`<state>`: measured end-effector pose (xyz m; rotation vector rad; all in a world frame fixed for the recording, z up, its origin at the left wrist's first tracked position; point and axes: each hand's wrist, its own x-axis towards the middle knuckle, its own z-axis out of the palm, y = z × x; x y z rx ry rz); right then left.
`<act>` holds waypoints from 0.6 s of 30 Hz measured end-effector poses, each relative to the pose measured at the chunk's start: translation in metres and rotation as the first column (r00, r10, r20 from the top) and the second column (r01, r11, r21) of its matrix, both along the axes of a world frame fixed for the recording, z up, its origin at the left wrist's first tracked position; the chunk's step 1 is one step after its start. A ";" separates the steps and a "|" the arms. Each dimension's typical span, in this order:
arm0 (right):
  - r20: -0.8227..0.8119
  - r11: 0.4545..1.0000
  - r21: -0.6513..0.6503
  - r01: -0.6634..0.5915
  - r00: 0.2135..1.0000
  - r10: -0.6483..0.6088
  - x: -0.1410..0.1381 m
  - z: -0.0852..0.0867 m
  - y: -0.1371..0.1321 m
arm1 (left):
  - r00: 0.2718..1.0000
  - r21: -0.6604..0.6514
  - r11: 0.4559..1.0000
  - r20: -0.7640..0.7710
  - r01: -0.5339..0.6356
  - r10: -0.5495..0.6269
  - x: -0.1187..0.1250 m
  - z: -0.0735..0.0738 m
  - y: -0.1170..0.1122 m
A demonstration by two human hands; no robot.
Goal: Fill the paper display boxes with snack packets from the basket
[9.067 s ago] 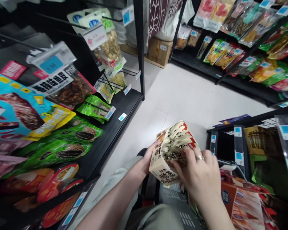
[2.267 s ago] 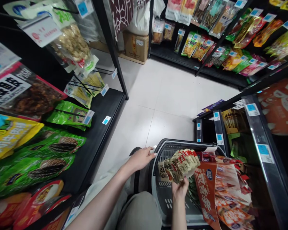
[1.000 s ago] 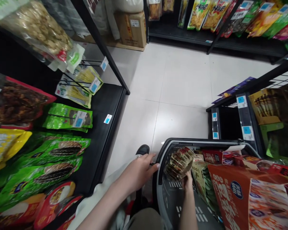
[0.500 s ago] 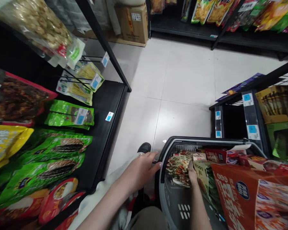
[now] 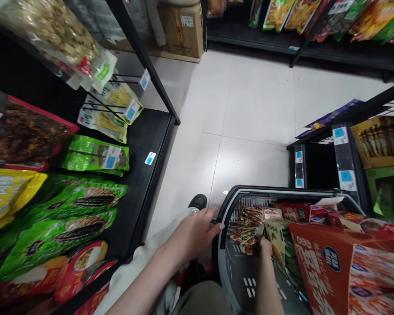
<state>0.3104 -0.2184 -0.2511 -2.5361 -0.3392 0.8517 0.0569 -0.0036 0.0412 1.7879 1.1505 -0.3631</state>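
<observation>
Fingers (image 5: 261, 228) of the right hand (image 5: 265, 248) were closed on the near edge of a fanned stack of packets (image 5: 248, 225), low inside the basket (image 5: 236, 192) at its left end. Just right of the hand stood a green pouch (image 5: 276, 238), and beyond that a big orange box (image 5: 328, 262) filled the basket's right side.

Left of the basket, the left hand (image 5: 197, 232) lay at the rim's near corner, fingers (image 5: 217, 226) touching the rim and the thumb a little apart from them; whether they gripped it could not be told. Just beyond that hand a black shoe (image 5: 197, 202) stood on the pale tiled floor (image 5: 249, 113).

Along the left ran a black shelf (image 5: 144, 162) with green bags (image 5: 85, 199) hanging over it, and smaller green bags (image 5: 95, 155) on pegs further up. On the right, past the basket, stood a black rack (image 5: 341, 148) with blue price tags.

Farthest off, a brown carton (image 5: 184, 28) sat on the floor beside a back shelf (image 5: 282, 41) hung with bright snack bags.
</observation>
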 end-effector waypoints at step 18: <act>-0.071 0.261 -0.274 -0.925 0.290 0.954 -0.071 0.046 0.015 | 0.999 0.043 0.998 0.012 0.052 -0.053 0.001 -0.003 -0.004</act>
